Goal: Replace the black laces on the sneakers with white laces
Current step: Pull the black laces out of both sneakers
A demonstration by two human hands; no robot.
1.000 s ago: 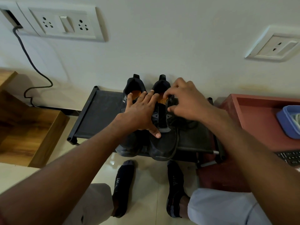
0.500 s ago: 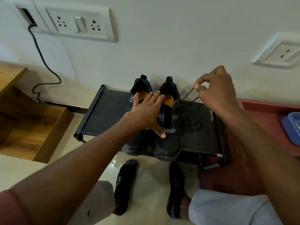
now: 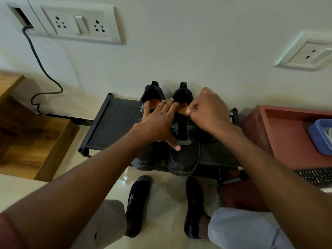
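Black sneakers sit side by side on a low black rack against the pale wall, heels to the wall and toes hanging over the near edge. Orange insoles show inside both.

The left hand lies flat over the two shoes, its fingers spread open and pressing down on the collars, thumb stretched onto the tongue of the right-hand shoe. It grips nothing.

The right hand is over the top of the right-hand shoe, curled tight with thumb and fingertips pinched together just above the tongue. A thin dark strand, seemingly the black lace, runs down from the pinch, but it is blurred and I cannot tell for sure that the fingers hold it. The eyelet area below is mostly bare tongue.

Two feet in dark socks stand on the glossy tiled floor just before the rack, with grey trouser legs beside them.

To the right, touching the rack, stands a red-brown bench carrying a blue box and the corner of a keyboard. To the left are wooden steps. A cable hangs from a wall opening beside a socket panel; another socket is on the right.
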